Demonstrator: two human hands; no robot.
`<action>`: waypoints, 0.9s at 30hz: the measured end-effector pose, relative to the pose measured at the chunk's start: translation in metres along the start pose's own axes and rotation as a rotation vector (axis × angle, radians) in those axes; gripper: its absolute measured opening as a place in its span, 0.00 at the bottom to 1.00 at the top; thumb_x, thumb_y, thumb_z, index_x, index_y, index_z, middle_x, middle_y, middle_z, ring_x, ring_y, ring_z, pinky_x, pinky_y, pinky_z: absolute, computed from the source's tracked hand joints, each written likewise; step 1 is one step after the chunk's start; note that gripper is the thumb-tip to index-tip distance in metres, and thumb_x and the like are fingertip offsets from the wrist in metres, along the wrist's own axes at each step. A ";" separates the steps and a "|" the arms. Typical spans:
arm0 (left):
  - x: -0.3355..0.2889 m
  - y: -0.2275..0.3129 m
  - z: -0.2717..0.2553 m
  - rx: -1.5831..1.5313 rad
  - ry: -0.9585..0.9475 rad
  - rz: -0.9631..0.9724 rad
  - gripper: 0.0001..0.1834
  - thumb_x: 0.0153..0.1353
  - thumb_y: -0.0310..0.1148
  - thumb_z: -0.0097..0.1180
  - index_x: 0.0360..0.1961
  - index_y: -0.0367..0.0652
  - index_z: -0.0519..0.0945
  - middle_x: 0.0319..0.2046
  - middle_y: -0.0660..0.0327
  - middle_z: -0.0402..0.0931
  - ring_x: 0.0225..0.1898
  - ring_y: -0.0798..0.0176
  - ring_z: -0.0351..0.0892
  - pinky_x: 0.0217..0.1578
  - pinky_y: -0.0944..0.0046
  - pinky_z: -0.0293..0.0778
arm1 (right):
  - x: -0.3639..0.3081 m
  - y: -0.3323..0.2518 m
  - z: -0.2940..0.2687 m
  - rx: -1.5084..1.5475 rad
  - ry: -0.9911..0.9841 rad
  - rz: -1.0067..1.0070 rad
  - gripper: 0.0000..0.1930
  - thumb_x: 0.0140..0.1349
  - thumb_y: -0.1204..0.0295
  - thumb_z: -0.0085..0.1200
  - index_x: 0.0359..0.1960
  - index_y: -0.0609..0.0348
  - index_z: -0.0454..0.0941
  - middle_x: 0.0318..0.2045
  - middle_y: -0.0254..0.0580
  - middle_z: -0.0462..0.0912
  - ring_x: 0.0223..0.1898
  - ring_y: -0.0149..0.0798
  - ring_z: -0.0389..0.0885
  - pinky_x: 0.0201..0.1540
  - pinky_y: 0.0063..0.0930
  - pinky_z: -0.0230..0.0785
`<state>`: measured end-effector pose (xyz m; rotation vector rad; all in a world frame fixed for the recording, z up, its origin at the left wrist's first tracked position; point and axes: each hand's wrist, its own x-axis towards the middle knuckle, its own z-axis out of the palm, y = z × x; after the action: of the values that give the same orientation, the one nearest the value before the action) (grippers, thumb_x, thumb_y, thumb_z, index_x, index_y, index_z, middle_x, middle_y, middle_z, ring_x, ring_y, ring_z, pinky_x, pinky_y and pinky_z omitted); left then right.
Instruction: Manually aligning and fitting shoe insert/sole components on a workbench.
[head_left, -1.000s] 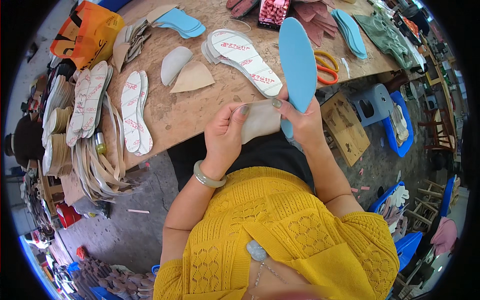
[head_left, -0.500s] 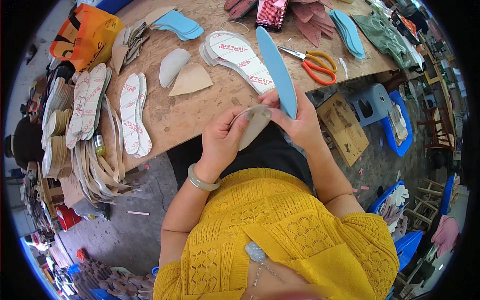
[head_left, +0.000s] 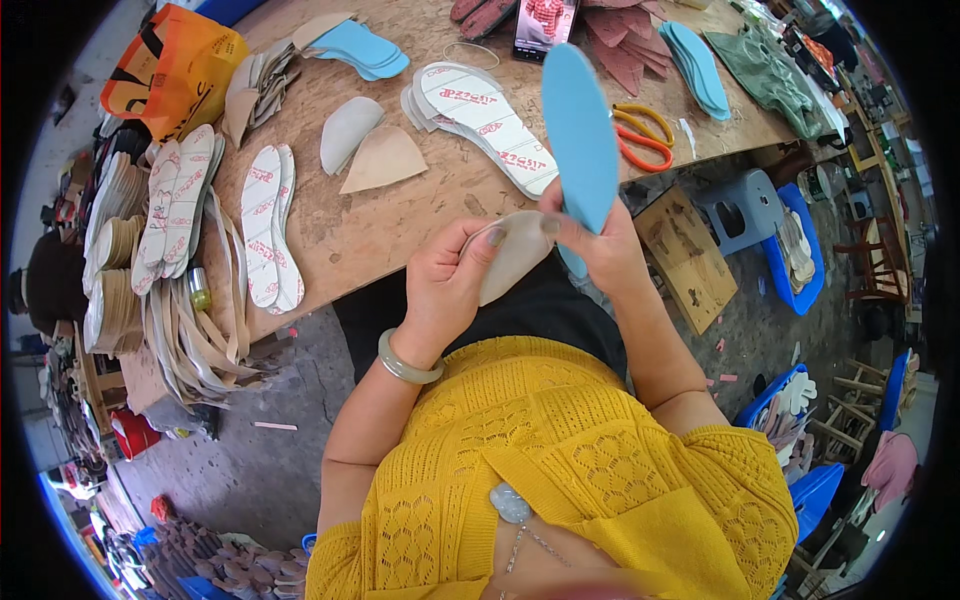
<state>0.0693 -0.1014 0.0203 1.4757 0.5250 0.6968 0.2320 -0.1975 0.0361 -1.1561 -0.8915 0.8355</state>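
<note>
Low in front of the table edge, my left hand point(head_left: 447, 282) pinches a curved beige fabric piece point(head_left: 517, 264) between thumb and fingers. My right hand point(head_left: 612, 254) grips a blue insole point(head_left: 580, 130) that stands up out of it, broad face toward me. The right thumb and fingertips also reach the far edge of the beige piece; whether they pinch it is hard to see. Just beyond the hands lies a stack of white insoles point(head_left: 490, 120) with red print. Two loose fabric pieces, one pale point(head_left: 347, 135) and one tan point(head_left: 388, 165), lie left of that stack.
Orange-handled scissors point(head_left: 648, 138) lie behind the raised insole, blades hidden. More blue insoles point(head_left: 358, 50) and a lit phone point(head_left: 543, 28) are farther back. Printed insoles point(head_left: 264, 225), fabric strips point(head_left: 190, 345) and an orange bag point(head_left: 180, 75) occupy the left side.
The blue insole has turned from nearly edge-on to showing its broad face and has shifted right, now covering the scissor blades. The beige piece looks more spread out. The phone's picture has changed.
</note>
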 end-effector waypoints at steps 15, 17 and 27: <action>-0.004 0.001 0.001 -0.157 0.068 0.015 0.10 0.67 0.32 0.53 0.39 0.35 0.79 0.30 0.70 0.76 0.32 0.80 0.69 0.33 0.78 0.67 | -0.014 0.001 -0.001 -0.120 0.091 -0.091 0.08 0.60 0.76 0.58 0.37 0.60 0.71 0.29 0.32 0.73 0.28 0.24 0.70 0.32 0.19 0.65; -0.004 0.000 -0.004 -0.146 0.149 0.056 0.09 0.67 0.32 0.53 0.39 0.36 0.79 0.31 0.70 0.76 0.32 0.80 0.69 0.34 0.78 0.67 | -0.012 0.005 -0.009 -0.115 0.151 -0.127 0.07 0.61 0.76 0.57 0.36 0.62 0.71 0.29 0.33 0.73 0.28 0.26 0.72 0.33 0.21 0.67; -0.004 0.009 -0.004 -0.214 0.107 0.011 0.09 0.66 0.32 0.54 0.37 0.36 0.78 0.28 0.72 0.74 0.30 0.81 0.67 0.32 0.79 0.65 | -0.007 -0.004 0.008 0.053 -0.021 0.081 0.13 0.56 0.74 0.62 0.40 0.65 0.75 0.34 0.37 0.78 0.33 0.27 0.74 0.38 0.21 0.67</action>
<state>0.0631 -0.1015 0.0283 1.2469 0.5077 0.8183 0.2222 -0.2020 0.0406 -1.1454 -0.8394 0.9332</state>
